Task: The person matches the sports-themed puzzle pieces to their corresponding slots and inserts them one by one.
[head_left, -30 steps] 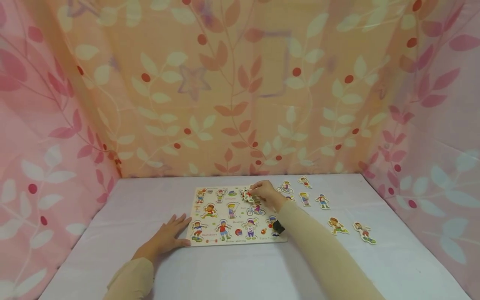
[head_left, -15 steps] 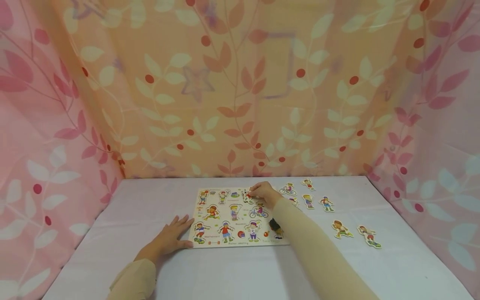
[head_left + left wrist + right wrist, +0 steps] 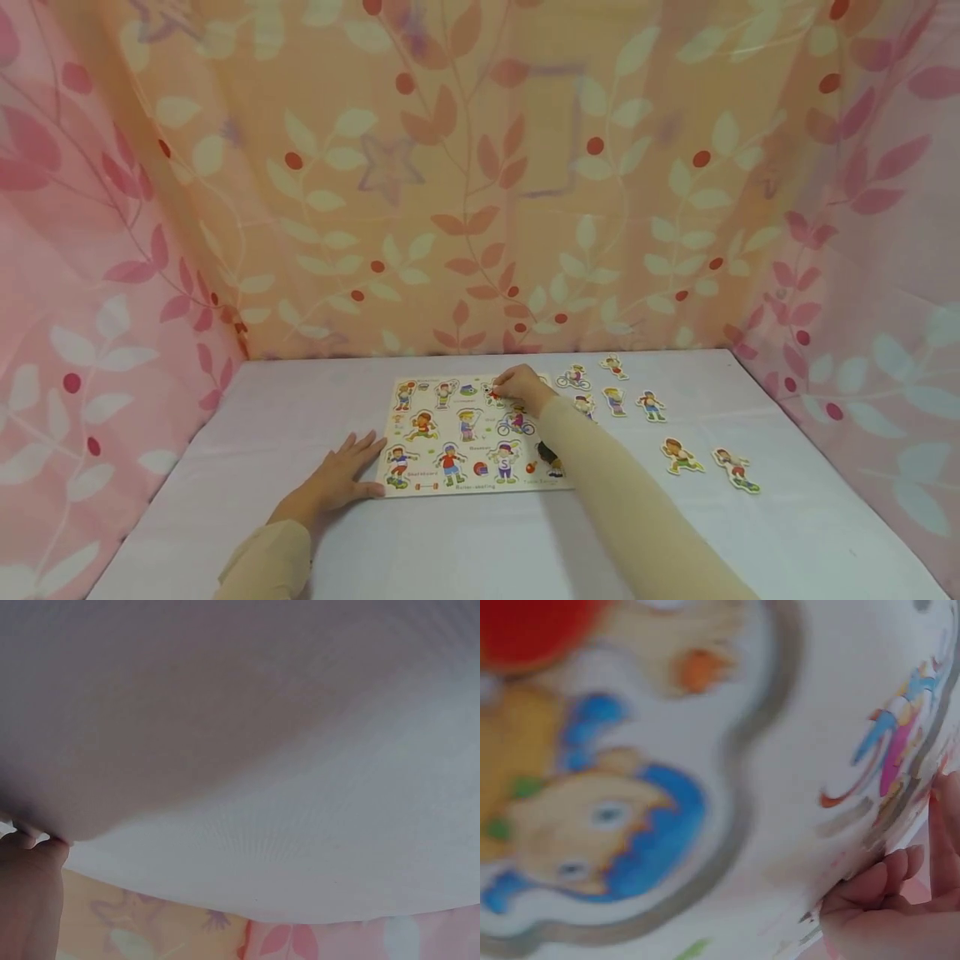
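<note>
A picture puzzle board (image 3: 445, 429) printed with children playing sports lies on the table. My right hand (image 3: 522, 388) is over its far right part, fingertips pinching a small figure-shaped puzzle piece (image 3: 491, 395), partly hidden by the fingers. In the right wrist view, the right hand (image 3: 900, 915) has its fingertips down at the board's surface, beyond a large close-up blue-haired figure (image 3: 664, 832). My left hand (image 3: 343, 473) rests on the table with fingers spread, thumb and fingertips at the board's left edge. Only part of the left hand (image 3: 31, 885) shows in the left wrist view.
Several loose puzzle pieces lie right of the board, including a cyclist (image 3: 573, 377), a golfer (image 3: 614, 402), a runner (image 3: 680, 456) and a skateboarder (image 3: 735, 471). Another piece (image 3: 584, 406) is partly behind the right sleeve. A leaf-patterned curtain (image 3: 465, 167) surrounds the white-covered table (image 3: 450, 550).
The right hand has shifted slightly, and the puzzle piece, held off its spot a second ago, now sits over the far right printed figure. The left hand stays in place.
</note>
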{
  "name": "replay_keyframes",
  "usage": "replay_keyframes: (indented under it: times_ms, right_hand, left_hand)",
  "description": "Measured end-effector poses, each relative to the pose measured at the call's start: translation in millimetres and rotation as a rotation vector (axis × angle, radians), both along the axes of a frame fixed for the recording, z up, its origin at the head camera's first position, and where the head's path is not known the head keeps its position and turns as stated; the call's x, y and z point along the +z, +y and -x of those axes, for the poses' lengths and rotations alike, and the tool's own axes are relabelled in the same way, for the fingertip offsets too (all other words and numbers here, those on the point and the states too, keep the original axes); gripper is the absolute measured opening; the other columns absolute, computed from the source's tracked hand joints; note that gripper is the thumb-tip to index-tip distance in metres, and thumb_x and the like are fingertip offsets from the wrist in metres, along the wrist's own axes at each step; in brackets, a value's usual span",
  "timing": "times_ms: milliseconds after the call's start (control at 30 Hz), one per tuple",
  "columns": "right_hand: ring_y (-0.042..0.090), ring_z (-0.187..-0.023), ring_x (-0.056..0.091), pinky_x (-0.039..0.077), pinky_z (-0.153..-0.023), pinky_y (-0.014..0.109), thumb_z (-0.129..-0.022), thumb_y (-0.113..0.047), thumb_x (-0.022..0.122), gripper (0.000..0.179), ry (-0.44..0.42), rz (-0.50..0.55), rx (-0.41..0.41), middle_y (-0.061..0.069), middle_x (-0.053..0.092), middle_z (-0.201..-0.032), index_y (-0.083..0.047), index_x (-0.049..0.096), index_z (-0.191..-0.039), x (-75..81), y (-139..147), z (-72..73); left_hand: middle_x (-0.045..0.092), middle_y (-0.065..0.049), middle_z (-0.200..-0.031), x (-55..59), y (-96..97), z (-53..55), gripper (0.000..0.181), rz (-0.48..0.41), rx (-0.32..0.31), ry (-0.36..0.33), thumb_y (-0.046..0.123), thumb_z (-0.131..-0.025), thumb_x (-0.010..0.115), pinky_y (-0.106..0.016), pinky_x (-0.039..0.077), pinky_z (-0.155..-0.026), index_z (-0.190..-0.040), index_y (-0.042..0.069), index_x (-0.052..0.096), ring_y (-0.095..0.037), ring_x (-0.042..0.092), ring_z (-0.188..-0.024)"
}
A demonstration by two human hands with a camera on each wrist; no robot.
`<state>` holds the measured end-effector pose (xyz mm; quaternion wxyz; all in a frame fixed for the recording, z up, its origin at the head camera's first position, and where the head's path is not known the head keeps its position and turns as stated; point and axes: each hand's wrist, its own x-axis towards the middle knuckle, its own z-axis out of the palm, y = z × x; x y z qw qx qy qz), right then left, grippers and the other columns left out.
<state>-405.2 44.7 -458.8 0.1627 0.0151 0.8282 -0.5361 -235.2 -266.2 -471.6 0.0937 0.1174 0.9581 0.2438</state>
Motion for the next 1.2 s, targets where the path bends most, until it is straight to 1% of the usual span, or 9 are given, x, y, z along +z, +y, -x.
replay_keyframes:
  times_ms: [133, 200, 367, 433, 500, 600, 700, 1000, 1200]
  right_hand:
    - [0.018, -0.08, 0.056, 0.049, -0.07, 0.027, -0.094, -0.006, 0.064, 0.026, -0.005, 0.058, 0.038, 0.016, 0.063, -0.113, 0.004, 0.064, -0.117, 0.5, 5.8, -5.3]
    - [0.018, -0.081, 0.055, 0.049, -0.068, 0.026, -0.093, -0.005, 0.064, 0.027, -0.003, 0.078, 0.018, 0.017, 0.061, -0.116, 0.004, 0.062, -0.119, 1.8, 9.4, -4.9]
    - [0.021, -0.084, 0.053, 0.047, -0.066, 0.031, -0.091, -0.007, 0.067, 0.029, 0.082, 0.024, -0.06, 0.018, 0.061, -0.12, 0.002, 0.065, -0.118, 7.3, 24.8, -4.0]
    - [0.027, -0.092, 0.057, 0.051, -0.073, 0.037, -0.091, -0.007, 0.067, 0.03, 0.111, 0.009, -0.071, 0.02, 0.061, -0.122, 0.003, 0.064, -0.12, 12.2, 31.2, -4.5]
    - [0.032, -0.105, 0.057, 0.051, -0.086, 0.043, -0.091, -0.006, 0.066, 0.032, 0.137, 0.0, -0.072, 0.022, 0.058, -0.126, 0.004, 0.063, -0.122, 18.2, 37.3, -6.1]
    - [0.038, -0.119, 0.053, 0.043, -0.102, 0.047, -0.092, -0.005, 0.064, 0.036, 0.163, -0.005, -0.071, 0.024, 0.054, -0.132, 0.006, 0.059, -0.125, 26.7, 46.3, -9.2]
    - [0.039, -0.126, 0.047, 0.037, -0.108, 0.045, -0.092, -0.006, 0.063, 0.038, 0.192, -0.026, -0.057, 0.024, 0.05, -0.137, 0.007, 0.057, -0.128, 33.7, 54.5, -11.7]
    - [0.042, -0.115, 0.052, 0.043, -0.098, 0.057, -0.094, -0.01, 0.063, 0.041, 0.173, -0.006, -0.079, 0.024, 0.055, -0.123, 0.004, 0.054, -0.132, 51.0, 84.2, -18.8]
    - [0.044, -0.121, 0.046, 0.037, -0.101, 0.061, -0.096, -0.015, 0.06, 0.044, 0.151, -0.015, -0.046, 0.024, 0.05, -0.133, 0.0, 0.05, -0.137, 65.2, 109.0, -25.1]
  left_hand:
    - [0.027, -0.026, -0.153, 0.3, 0.1, -0.1, 0.087, 0.004, 0.0, -0.009, 0.045, -0.079, 0.075, -0.071, 0.01, -0.107, -0.146, 0.002, 0.041, -0.053, 0.011, -0.14]
    - [0.027, -0.026, -0.153, 0.6, -0.3, 0.6, 0.087, 0.01, -0.001, -0.007, 0.045, -0.079, 0.074, -0.071, 0.01, -0.107, -0.146, 0.001, 0.04, -0.054, 0.011, -0.14]
    - [0.026, -0.024, -0.154, -0.9, 1.1, 0.5, 0.089, 0.013, 0.013, -0.014, 0.048, -0.078, 0.074, -0.07, 0.009, -0.108, -0.147, 0.003, 0.04, -0.052, 0.01, -0.141]
    - [0.026, -0.024, -0.154, -1.2, 1.4, 0.4, 0.089, 0.015, 0.012, -0.016, 0.048, -0.078, 0.074, -0.07, 0.009, -0.109, -0.147, 0.003, 0.04, -0.052, 0.01, -0.141]
    - [0.026, -0.025, -0.154, -1.1, 1.3, 0.4, 0.09, 0.013, 0.008, -0.016, 0.049, -0.078, 0.074, -0.07, 0.009, -0.108, -0.147, 0.003, 0.04, -0.052, 0.01, -0.141]
    - [0.026, -0.025, -0.154, -0.8, 0.3, 0.7, 0.089, 0.01, 0.005, -0.016, 0.048, -0.078, 0.074, -0.07, 0.009, -0.108, -0.147, 0.003, 0.039, -0.052, 0.01, -0.141]
    - [0.025, -0.026, -0.154, 0.1, -1.0, 0.8, 0.089, 0.009, 0.007, -0.023, 0.048, -0.079, 0.073, -0.071, 0.008, -0.108, -0.147, 0.003, 0.039, -0.053, 0.01, -0.14]
    - [0.025, -0.029, -0.153, 2.7, -0.8, 0.9, 0.089, 0.019, -0.006, -0.024, 0.047, -0.079, 0.074, -0.074, 0.008, -0.105, -0.147, 0.001, 0.038, -0.055, 0.009, -0.139]
    - [0.025, -0.029, -0.153, 1.1, -1.6, 2.1, 0.089, 0.02, -0.016, -0.021, 0.048, -0.08, 0.073, -0.074, 0.008, -0.105, -0.147, 0.0, 0.038, -0.056, 0.009, -0.139]
